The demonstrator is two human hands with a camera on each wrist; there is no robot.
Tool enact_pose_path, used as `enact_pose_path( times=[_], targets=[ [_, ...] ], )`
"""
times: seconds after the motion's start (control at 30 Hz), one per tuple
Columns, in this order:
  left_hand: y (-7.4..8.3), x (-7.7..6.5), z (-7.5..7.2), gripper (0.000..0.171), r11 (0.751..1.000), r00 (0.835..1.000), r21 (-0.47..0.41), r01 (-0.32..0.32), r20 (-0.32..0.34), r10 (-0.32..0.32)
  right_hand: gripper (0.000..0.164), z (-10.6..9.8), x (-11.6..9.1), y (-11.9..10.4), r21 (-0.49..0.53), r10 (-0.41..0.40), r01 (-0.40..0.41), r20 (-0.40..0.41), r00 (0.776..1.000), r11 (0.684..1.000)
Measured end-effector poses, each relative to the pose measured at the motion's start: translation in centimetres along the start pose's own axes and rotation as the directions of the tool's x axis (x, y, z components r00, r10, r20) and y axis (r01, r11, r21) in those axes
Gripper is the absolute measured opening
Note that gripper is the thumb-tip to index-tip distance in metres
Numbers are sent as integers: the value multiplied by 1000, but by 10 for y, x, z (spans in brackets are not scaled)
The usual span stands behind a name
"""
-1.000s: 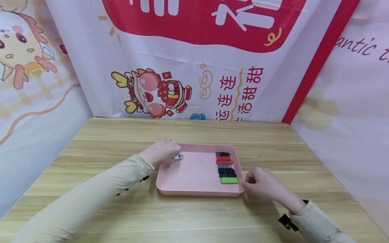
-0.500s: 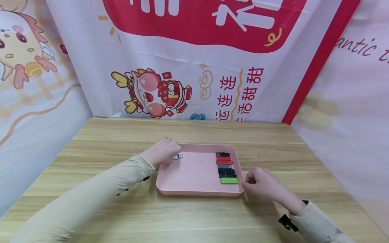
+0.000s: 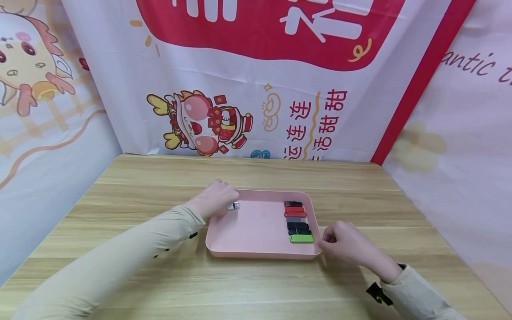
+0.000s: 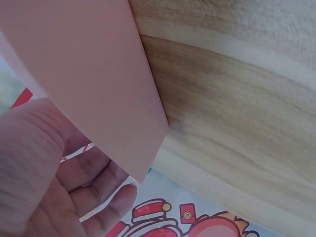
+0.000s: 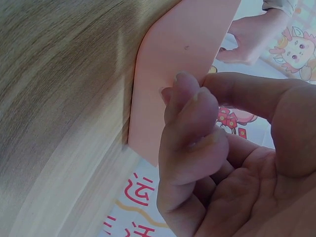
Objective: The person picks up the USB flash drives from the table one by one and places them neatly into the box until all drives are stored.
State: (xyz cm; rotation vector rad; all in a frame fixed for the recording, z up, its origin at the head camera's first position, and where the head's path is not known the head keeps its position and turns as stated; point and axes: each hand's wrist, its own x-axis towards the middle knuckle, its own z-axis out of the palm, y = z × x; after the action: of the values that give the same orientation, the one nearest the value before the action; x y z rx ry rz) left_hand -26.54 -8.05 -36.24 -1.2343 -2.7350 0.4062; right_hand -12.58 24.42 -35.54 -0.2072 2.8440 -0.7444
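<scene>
A shallow pink tray stands on the wooden table. My left hand reaches over its far left corner and pinches a small white USB stick, whose silvery end pokes out to the right. In the left wrist view, the tray wall hides the fingertips and the stick. My right hand is loosely curled against the tray's near right corner. In the right wrist view its bent fingers overlap the tray's outer wall, with nothing visible in them.
Along the tray's right side lies a column of several small sticks, among them a red one, a grey one and a green one. A printed cloth hangs behind the table.
The visible end of the USB stick has shifted slightly back towards my left hand. The right hand, the tray and the sticks on the right have stayed put.
</scene>
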Motion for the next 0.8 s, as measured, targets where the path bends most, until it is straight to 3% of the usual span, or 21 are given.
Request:
enact_pose_path(
  times=[0.8],
  targets=[
    [1, 0, 0, 12, 999, 999, 14, 37, 34, -38, 13, 0, -2, -1, 21, 20, -20, 5, 1000, 1000]
  ],
)
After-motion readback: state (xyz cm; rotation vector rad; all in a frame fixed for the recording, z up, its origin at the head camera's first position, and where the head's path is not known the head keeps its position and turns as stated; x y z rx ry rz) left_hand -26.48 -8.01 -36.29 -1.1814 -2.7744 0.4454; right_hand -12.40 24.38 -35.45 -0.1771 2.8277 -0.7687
